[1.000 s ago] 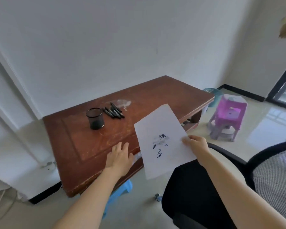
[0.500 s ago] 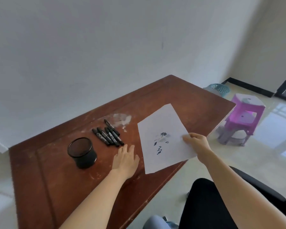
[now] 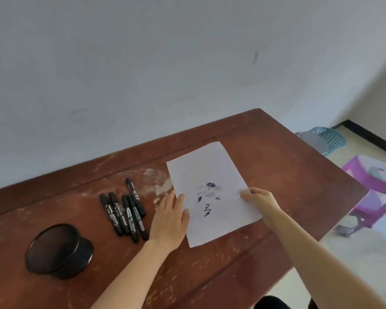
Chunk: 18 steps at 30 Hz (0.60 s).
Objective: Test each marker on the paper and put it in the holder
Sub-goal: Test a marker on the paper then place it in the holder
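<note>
Wood is taking up most of the view: a worn reddish-brown desk [image 3: 265,166] is standing against a pale wall [image 3: 143,63], with a purple stool [image 3: 374,190] and a teal basket [image 3: 330,137] on the floor to its right.

White paper [image 3: 212,192] is lying toward the right of the desk, already carrying several dark scribbles near its middle. It is looking thin, light and floppy, likely to slide or curl under a pen tip, so it is best pinned flat at its edges. The right hand [image 3: 261,201] is pinching the sheet's right edge between thumb and fingers. The left hand [image 3: 171,217] is lying flat and spread, gripping nothing, with its fingertips resting on the sheet's left edge.

Left and nearer, the holder [image 3: 58,250] is sitting well apart from the paper: a round black cup with a wide mouth, seemingly empty.

Between the holder and the left hand, five markers [image 3: 125,212] are lying side by side, touching one another, just beside the hand. They are slim black barrels with white lettering, all seemingly capped. They are probably light, rigid and smooth, inclined to roll, so each is best taken around mid-barrel, with the cap pulled off by the other hand. None is looking tested yet.
</note>
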Each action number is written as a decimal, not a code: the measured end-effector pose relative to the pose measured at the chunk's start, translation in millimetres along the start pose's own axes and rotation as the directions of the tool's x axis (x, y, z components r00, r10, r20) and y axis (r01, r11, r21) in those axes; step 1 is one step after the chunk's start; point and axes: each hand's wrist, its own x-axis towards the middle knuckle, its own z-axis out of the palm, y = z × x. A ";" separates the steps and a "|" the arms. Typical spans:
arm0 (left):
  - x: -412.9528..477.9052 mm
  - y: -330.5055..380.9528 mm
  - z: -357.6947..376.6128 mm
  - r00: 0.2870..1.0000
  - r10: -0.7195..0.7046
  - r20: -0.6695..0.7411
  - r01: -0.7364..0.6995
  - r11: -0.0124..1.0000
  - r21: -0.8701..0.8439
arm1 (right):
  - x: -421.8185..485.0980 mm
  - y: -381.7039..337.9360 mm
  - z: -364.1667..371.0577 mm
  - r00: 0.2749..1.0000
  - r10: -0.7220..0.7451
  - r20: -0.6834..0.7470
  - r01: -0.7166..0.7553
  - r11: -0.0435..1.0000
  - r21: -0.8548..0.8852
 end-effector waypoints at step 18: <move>36.3 1.7 70.0 0.930 -0.295 -0.221 0.264 0.951 -0.159 | 145.7 -21.4 23.0 0.833 -0.191 0.519 0.509 0.635 -0.582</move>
